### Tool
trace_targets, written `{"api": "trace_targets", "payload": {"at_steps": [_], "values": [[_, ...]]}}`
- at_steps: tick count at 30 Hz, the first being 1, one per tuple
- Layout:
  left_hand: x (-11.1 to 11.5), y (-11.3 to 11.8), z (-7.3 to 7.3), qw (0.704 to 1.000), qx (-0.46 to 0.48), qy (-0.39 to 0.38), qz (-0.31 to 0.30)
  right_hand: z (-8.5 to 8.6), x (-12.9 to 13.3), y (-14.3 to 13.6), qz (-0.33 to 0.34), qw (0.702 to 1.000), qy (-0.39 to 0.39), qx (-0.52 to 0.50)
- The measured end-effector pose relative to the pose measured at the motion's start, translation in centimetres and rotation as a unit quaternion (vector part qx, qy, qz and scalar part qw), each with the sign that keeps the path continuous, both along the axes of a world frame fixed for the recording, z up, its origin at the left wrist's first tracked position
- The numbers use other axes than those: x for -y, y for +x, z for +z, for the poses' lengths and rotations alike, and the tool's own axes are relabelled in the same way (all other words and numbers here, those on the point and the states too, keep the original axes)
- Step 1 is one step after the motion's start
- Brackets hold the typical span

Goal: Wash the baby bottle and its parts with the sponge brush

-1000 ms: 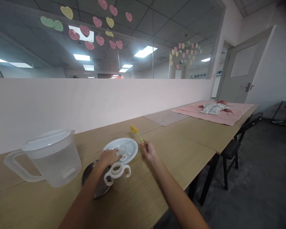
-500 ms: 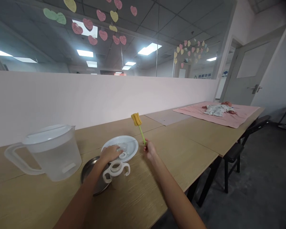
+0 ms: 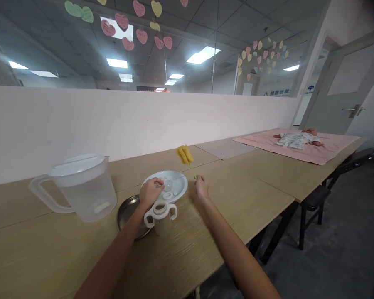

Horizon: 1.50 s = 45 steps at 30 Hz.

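Note:
My right hand is closed round the green handle of a sponge bottle brush, its yellow sponge head pointing up and away over the table. Above the near left part of a white plate, my left hand has its fingers pinched together; what they hold, if anything, is too small to make out. Small clear and white parts, among them a white ring, lie on the plate. Just in front of it stands an open baby bottle with two white handles. A round metal tray sits partly under my left forearm.
To the left stands a lidded clear plastic pitcher. A baby doll lies on a pink towel at the table's far right end. Black chairs stand along the right edge, and a white wall runs behind the table.
My left hand has gone from spread fingers over the plate to a pinch, lifted slightly. The brush has turned a little in my right hand. The whole view has shifted somewhat.

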<state>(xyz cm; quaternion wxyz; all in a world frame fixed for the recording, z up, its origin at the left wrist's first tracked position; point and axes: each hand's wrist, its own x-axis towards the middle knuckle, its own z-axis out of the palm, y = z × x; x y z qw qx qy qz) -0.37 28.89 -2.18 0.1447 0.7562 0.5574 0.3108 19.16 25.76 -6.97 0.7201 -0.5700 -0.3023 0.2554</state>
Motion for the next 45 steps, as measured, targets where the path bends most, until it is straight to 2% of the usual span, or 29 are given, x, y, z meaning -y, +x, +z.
{"api": "trace_targets", "payload": {"at_steps": [4, 9, 15, 20, 23, 28, 33, 38, 41, 45], "values": [[0.3, 0.1, 0.0, 0.999, 0.052, 0.007, 0.005, 0.2, 0.4, -0.3, -0.050, 0.995, -0.053, 0.073], [0.5, -0.1, 0.2, 0.995, 0.095, -0.005, 0.006, 0.1, 0.8, -1.0, -0.061, 0.979, -0.083, 0.177], [0.7, -0.4, 0.2, 0.989, 0.145, -0.024, 0.019, 0.5, 1.4, -1.5, -0.099, 0.947, -0.058, 0.301], [0.2, -0.4, 0.4, 0.966, 0.250, -0.068, -0.013, 0.8, 1.8, -1.3, -0.103, 0.933, -0.032, 0.342], [-0.2, -0.9, 1.6, 0.936, 0.335, -0.106, -0.030, 0.7, 1.9, -1.3, -0.095, 0.931, -0.024, 0.351], [0.0, -2.4, 4.8, 0.878, 0.450, -0.157, -0.048, 0.5, 1.9, -1.8, -0.083, 0.927, -0.021, 0.365], [1.5, -2.8, 7.3, 0.836, 0.512, -0.180, -0.087, 0.4, 2.0, -2.4, -0.084, 0.924, -0.026, 0.371], [3.0, -2.7, 9.0, 0.771, 0.589, -0.192, -0.147, 0.4, 2.0, -2.0, -0.100, 0.918, -0.036, 0.383], [3.7, -2.8, 9.7, 0.779, 0.577, -0.180, -0.166, 0.4, 2.0, -1.7, -0.109, 0.915, -0.044, 0.385], [4.4, -2.9, 10.2, 0.815, 0.538, -0.146, -0.161, 0.4, 2.0, -1.7, -0.113, 0.919, -0.044, 0.375]]}}
